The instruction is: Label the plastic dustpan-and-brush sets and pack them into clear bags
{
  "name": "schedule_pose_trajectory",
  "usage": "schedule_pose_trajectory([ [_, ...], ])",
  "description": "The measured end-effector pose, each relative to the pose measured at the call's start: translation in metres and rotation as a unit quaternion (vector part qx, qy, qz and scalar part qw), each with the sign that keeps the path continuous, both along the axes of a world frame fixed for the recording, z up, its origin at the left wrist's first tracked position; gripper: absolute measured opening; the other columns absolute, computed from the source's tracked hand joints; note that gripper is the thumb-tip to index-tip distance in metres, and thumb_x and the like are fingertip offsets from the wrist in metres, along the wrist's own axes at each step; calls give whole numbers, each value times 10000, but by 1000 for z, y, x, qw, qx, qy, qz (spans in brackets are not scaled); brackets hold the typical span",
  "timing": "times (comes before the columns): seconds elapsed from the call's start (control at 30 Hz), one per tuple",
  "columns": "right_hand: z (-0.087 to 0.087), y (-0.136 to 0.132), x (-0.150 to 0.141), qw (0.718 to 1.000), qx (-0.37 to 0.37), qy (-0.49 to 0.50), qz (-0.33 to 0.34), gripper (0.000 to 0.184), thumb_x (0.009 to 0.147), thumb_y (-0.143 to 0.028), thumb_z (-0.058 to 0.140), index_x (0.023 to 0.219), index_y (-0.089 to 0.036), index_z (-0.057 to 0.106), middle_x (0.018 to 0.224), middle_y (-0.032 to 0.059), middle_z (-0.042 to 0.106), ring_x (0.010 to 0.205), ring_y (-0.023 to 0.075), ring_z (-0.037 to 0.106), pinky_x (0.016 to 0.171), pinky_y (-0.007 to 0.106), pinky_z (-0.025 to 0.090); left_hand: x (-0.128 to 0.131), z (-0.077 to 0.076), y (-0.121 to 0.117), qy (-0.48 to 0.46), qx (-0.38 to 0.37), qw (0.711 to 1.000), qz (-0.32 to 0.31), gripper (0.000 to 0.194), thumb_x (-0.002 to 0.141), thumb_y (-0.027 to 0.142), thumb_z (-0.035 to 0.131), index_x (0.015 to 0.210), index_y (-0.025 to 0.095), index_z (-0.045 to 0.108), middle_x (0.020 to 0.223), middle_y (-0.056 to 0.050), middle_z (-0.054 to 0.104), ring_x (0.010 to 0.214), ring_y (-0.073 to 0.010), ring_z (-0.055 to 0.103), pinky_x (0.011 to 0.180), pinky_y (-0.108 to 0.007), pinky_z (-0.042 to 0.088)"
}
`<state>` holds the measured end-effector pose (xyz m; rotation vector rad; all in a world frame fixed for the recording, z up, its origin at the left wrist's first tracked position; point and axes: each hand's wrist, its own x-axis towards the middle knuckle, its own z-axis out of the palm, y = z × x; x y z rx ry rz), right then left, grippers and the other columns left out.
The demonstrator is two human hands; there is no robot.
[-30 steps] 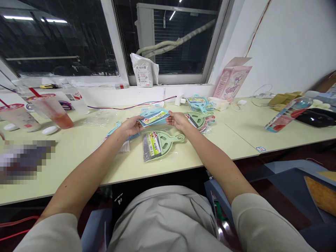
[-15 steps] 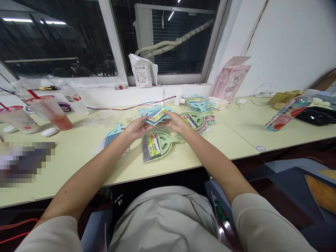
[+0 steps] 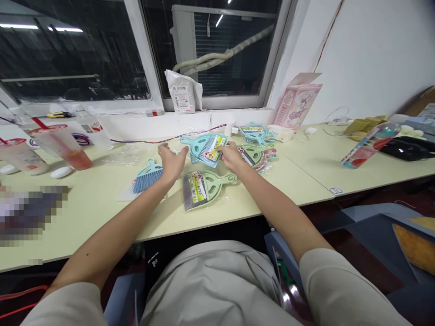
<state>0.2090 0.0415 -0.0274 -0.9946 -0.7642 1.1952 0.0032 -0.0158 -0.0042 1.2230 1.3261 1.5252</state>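
Note:
My right hand (image 3: 231, 156) grips the edge of a blue brush-and-dustpan set (image 3: 200, 147) with a yellow-green label, its handle pointing left. To the left of it, my left hand (image 3: 172, 160) is off the set, thumb and fingers spread. Below both hands lies a green brush-and-dustpan set (image 3: 204, 188) in clear plastic. A loose blue brush (image 3: 147, 178) rests on the table beside my left forearm. Partly behind my right hand are more green and pink sets (image 3: 256, 155).
Further blue sets (image 3: 256, 132) lie at the back near a pink box (image 3: 299, 102). Drink cups (image 3: 63, 145) with straws stand on the left. A tilted clear bottle (image 3: 370, 144) is on the right. Crumpled clear plastic (image 3: 124, 154) lies behind the loose brush.
My left hand has let go of the blue set and moved left, opening its fingers. The set has turned in my right hand, so its handle now shows at the left.

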Motion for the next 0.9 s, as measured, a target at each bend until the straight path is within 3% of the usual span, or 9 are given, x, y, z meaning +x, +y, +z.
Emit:
schedule_pose_trajectory([
  [0.07,-2,1,-1,1000,1,-9,-6,526,711,15,639,1126,-248,454,915,-46,685,756,149,697,688,301,639,-1,-1,-3,166,146,973,70,487,849,273,787,1248,233,511,1399,-154,506,1408,-333,451,1120,-441,428],
  [0.13,-4,1,-2,1000,9,-8,1,549,708,0,648,1144,-256,437,936,-33,682,770,166,700,690,327,645,3,-5,-9,326,227,916,62,298,878,259,720,1127,225,559,1341,-146,541,1367,-345,452,1139,-477,384],
  [0.2,-6,0,-4,1000,22,-2,9,571,696,-9,652,1160,-260,431,939,-20,683,783,188,703,694,358,650,12,-11,-15,434,242,867,18,183,899,244,659,1059,224,575,1234,-135,590,1281,-346,490,1109,-493,386],
  [0.27,-8,1,-5,999,35,-1,10,587,686,-15,651,1168,-266,428,938,-18,682,794,200,704,703,381,653,20,-17,-20,492,230,840,1,186,900,245,639,1073,216,577,1171,-138,614,1204,-349,517,1056,-492,410],
  [0.37,-12,2,-8,999,43,-9,7,586,683,-23,646,1162,-274,419,931,-24,679,796,202,706,713,398,653,25,-21,-21,511,204,835,12,218,894,260,644,1095,211,573,1140,-137,636,1143,-343,544,1006,-474,431],
  [0.5,-14,1,-10,998,47,-29,15,547,693,-29,637,1119,-276,398,913,-25,678,767,199,704,694,397,647,21,-18,-20,503,160,849,12,238,867,252,667,1085,219,576,1024,-108,672,1069,-335,582,923,-448,452],
  [0.67,-11,-6,-13,997,48,-56,19,503,716,-34,627,1072,-279,370,921,-27,678,754,191,697,674,384,640,20,-13,-21,497,121,859,1,314,816,153,658,1118,203,589,856,-78,694,951,-333,639,843,-426,451],
  [0.8,-8,-9,-14,996,47,-68,26,477,745,-39,621,1069,-282,369,922,-27,677,754,184,696,683,378,636,20,-12,-22,516,134,846,12,380,819,116,621,1191,184,589,833,-74,709,888,-323,658,851,-431,449],
  [0.9,-8,-8,-14,996,47,-74,18,476,755,-50,623,1090,-283,376,925,-23,681,746,183,695,683,372,631,20,-14,-22,543,176,821,9,401,864,115,570,1260,177,594,872,-87,713,936,-323,656,896,-447,444],
])
